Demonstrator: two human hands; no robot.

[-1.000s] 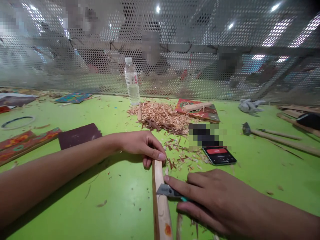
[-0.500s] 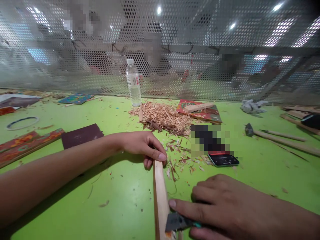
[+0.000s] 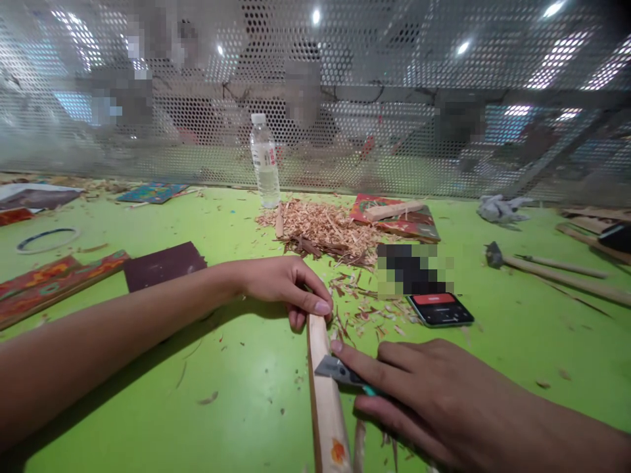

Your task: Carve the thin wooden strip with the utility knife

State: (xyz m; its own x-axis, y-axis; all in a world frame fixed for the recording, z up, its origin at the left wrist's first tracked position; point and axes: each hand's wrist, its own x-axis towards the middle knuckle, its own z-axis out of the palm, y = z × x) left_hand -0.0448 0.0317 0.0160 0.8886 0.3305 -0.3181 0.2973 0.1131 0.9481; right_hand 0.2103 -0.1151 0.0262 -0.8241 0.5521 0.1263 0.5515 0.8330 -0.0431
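Observation:
A narrow wooden strip runs from the bottom edge up toward the middle of the head view, pale on top with an orange painted patch near its lower end. My left hand pinches its far end between thumb and fingers. In my right hand is a utility knife with a grey blade holder and a bit of teal handle. Its blade lies across the strip's upper face, and my index finger stretches along the tool. Most of the handle is hidden in the palm.
Beyond my hands lie a heap of wood shavings, a water bottle and a red painted board. A phone and a hammer are on the right. A dark sanding sheet and painted strips lie left. Perforated metal screen stands behind.
My right hand and the knife have slid away from me along the strip, uncovering its orange patch. The left hand keeps its hold on the far end.

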